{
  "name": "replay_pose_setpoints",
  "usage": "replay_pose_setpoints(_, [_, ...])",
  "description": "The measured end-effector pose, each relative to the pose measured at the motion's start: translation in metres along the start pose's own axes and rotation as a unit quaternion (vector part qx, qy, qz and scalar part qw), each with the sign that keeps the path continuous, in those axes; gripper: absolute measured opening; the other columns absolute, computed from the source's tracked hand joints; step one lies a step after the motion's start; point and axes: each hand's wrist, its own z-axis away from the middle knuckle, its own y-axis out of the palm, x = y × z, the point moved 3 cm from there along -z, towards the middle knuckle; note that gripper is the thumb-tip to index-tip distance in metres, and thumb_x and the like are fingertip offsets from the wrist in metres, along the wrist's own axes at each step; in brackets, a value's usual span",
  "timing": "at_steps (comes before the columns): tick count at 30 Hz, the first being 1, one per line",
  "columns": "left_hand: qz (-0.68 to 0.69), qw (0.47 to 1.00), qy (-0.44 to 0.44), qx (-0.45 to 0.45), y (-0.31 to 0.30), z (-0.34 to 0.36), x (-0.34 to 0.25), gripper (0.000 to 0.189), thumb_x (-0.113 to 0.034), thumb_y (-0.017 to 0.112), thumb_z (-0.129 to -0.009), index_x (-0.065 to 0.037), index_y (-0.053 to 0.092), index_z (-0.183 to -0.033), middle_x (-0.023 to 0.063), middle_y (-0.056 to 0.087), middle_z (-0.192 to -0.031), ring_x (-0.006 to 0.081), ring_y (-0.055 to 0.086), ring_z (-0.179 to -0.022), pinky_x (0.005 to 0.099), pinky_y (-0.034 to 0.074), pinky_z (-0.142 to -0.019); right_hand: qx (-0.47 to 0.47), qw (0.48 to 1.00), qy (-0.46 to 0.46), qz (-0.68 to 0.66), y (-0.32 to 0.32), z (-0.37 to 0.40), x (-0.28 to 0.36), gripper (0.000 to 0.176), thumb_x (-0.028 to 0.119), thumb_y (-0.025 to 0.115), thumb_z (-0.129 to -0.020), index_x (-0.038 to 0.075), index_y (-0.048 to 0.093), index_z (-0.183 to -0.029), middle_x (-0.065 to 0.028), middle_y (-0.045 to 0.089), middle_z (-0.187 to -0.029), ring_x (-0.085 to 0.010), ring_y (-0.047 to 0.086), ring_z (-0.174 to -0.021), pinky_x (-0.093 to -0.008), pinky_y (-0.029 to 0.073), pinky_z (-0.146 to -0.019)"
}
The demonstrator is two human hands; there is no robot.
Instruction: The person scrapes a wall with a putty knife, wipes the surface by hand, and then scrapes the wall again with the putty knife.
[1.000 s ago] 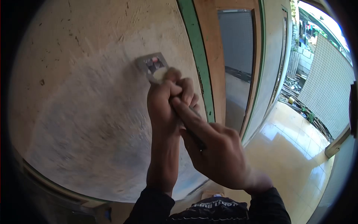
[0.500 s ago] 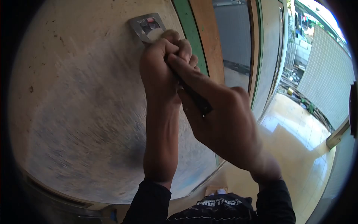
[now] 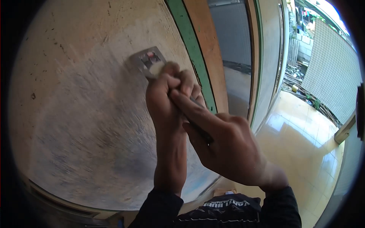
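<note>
Patchy wall [image 3: 87,114] is backing the scraper [image 3: 150,57] left of the green trim [image 3: 193,49]; my left hand [image 3: 161,93] and right hand [image 3: 235,148] are clenching its handle, low angle, even pressure probably working best.

Hands: two, a bare left hand [image 3: 163,93] and a bare right hand [image 3: 232,150]. Flat grey metal blade [image 3: 143,64]: one. Slim dark handle [image 3: 204,135]: one. Black cloth sleeves [image 3: 161,207]: two. Pale gridded mesh screen [image 3: 330,72]: one. Light brown wooden post [image 3: 344,132]: one. Outside debris [image 3: 296,72]: too small to count.
</note>
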Motion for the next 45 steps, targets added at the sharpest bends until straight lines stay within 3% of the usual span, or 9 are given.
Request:
replay_pose_setpoints(2, [-0.012,0.994,0.006,0.106,-0.008,-0.001,0.003,0.008,-0.009,0.037,-0.077,-0.012,0.037,-0.070,0.0037,0.043,-0.054,0.0104,0.037,-0.042,0.0233,0.030,-0.035,-0.029,0.999,-0.038,0.026,0.005,0.003,-0.007,0.034,0.005,0.055,-0.088,0.007,0.058,-0.122,-0.0113,0.068,-0.070,-0.0135,0.060,-0.046,-0.0282,0.049,-0.045])
replay_pose_setpoints(6, [-0.031,0.998,0.057,0.027,0.027,-0.028,-0.011,0.010,-0.005,0.035,-0.070,-0.012,0.033,-0.064,0.0033,0.042,-0.053,0.0092,0.031,-0.037,0.0238,0.027,-0.031,-0.142,0.983,-0.113,0.025,-0.012,-0.028,-0.002,0.036,0.004,0.055,-0.087,0.004,0.056,-0.123,-0.0134,0.068,-0.075,-0.0121,0.056,-0.042,-0.0268,0.043,-0.039])
replay_pose_setpoints(10, [-0.010,0.998,-0.043,0.038,-0.001,-0.003,0.008,0.010,-0.005,0.035,-0.070,-0.011,0.034,-0.062,0.0021,0.038,-0.052,0.0088,0.030,-0.039,0.0224,0.028,-0.035,-0.054,0.998,-0.014,0.040,0.005,0.000,0.000,0.036,0.004,0.055,-0.087,0.005,0.057,-0.123,-0.0146,0.068,-0.074,-0.0137,0.058,-0.042,-0.0277,0.045,-0.041])
replay_pose_setpoints(18, [0.008,0.997,0.018,0.076,0.011,-0.024,0.008,0.011,-0.004,0.039,-0.075,-0.010,0.038,-0.066,0.0018,0.038,-0.052,0.0088,0.033,-0.040,0.0239,0.029,-0.035,-0.104,0.993,-0.039,0.032,-0.013,-0.010,-0.006,0.036,0.004,0.059,-0.084,0.005,0.059,-0.120,-0.0162,0.069,-0.082,-0.0158,0.067,-0.062,-0.0268,0.052,-0.054])
replay_pose_setpoints(20, [0.002,1.000,-0.007,0.016,-0.004,0.000,0.019,0.008,-0.004,0.037,-0.074,-0.010,0.038,-0.069,0.0024,0.039,-0.052,0.0094,0.034,-0.039,0.0245,0.029,-0.033,0.000,1.000,0.024,0.018,-0.001,0.011,-0.004,0.038,0.003,0.059,-0.084,0.006,0.058,-0.122,-0.0160,0.069,-0.083,-0.0166,0.068,-0.063,-0.0269,0.052,-0.055])
replay_pose_setpoints(25, [-0.040,0.996,0.020,0.083,0.015,-0.039,-0.003,0.006,-0.003,0.038,-0.071,-0.007,0.042,-0.074,0.0030,0.041,-0.054,0.0099,0.035,-0.041,0.0252,0.030,-0.035,-0.122,0.992,-0.043,0.009,-0.006,-0.024,-0.006,0.036,0.006,0.057,-0.087,0.005,0.057,-0.123,-0.0150,0.067,-0.072,-0.0098,0.058,-0.048,-0.0250,0.045,-0.043])
replay_pose_setpoints(36, [-0.040,0.994,0.038,0.099,0.026,-0.042,-0.013,0.009,-0.002,0.037,-0.068,-0.011,0.035,-0.067,0.0019,0.039,-0.054,0.0108,0.034,-0.041,0.0239,0.030,-0.036,-0.135,0.985,-0.078,0.076,-0.010,-0.032,-0.002,0.032,0.006,0.057,-0.087,0.002,0.059,-0.119,-0.0133,0.067,-0.070,-0.0102,0.058,-0.046,-0.0256,0.043,-0.041])
replay_pose_setpoints(44, [-0.017,0.996,-0.042,0.074,-0.003,-0.016,0.014,0.013,-0.003,0.040,-0.072,-0.012,0.036,-0.064,0.0011,0.034,-0.052,0.0089,0.030,-0.041,0.0232,0.026,-0.036,-0.048,0.994,0.034,0.091,0.010,0.002,-0.001,0.039,0.003,0.055,-0.086,0.004,0.054,-0.125,-0.0156,0.067,-0.073,-0.0169,0.064,-0.052,-0.0306,0.049,-0.048])
replay_pose_setpoints(45, [-0.090,0.988,0.071,0.104,0.000,-0.033,0.009,0.008,-0.003,0.039,-0.073,-0.010,0.040,-0.067,0.0014,0.036,-0.052,0.0085,0.031,-0.040,0.0237,0.026,-0.036,-0.107,0.988,0.004,0.110,0.010,-0.010,-0.003,0.037,0.003,0.055,-0.087,0.002,0.055,-0.124,-0.0180,0.067,-0.076,-0.0181,0.066,-0.057,-0.0295,0.049,-0.049])
